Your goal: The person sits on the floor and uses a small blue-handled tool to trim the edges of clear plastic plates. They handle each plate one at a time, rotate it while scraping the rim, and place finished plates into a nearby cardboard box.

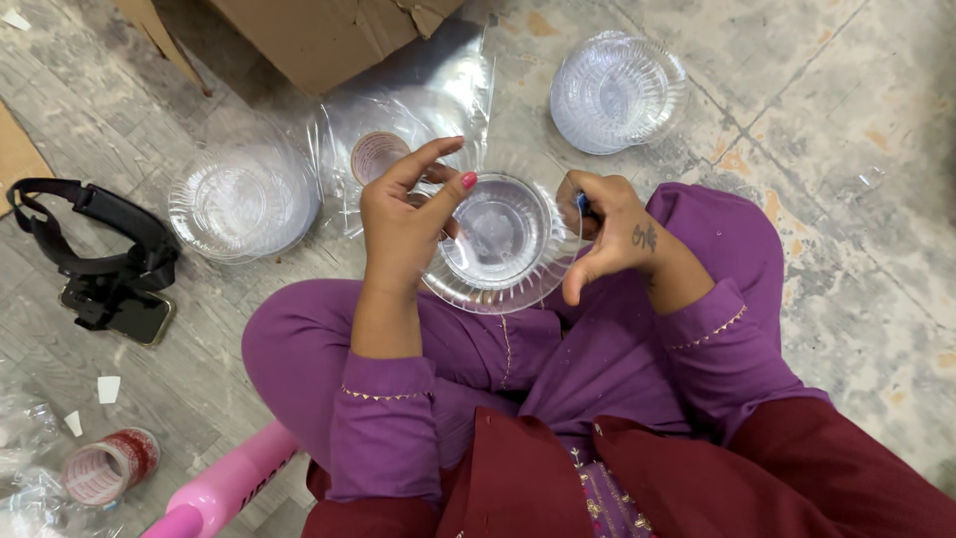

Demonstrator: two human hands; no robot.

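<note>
While the person sits cross-legged on the tiled floor (817, 120), a clear plastic bowl (500, 239) is held over the lap between both hands. The left hand (403, 224) grips the bowl's left rim, thumb and fingers curled closed on the edge, its forefinger raised above the rim. The right hand (612, 231) sits at the bowl's right rim with fingers bent inward; a small blue thing shows at its fingertips, and whether the hand actually pinches the rim cannot be told. The bowl faces up, tilted slightly, its ribbed edge resting just above the purple trousers (299, 349).

Just beyond the left hand lies a clear plastic sleeve (438, 90) with a round label (376, 155) showing through it. Left of that stands a stack of clear bowls (242, 197) inside loose wrap, and another stack of bowls (617, 92) stands toward the far right, well apart from the hands. A cardboard box (329, 35) lies at the far edge. Near the left edge lies a black head strap (95, 234) with a phone (127, 314) clamped in it. At the near left corner are a roll of tape (108, 466) and a pink handle (224, 488).
</note>
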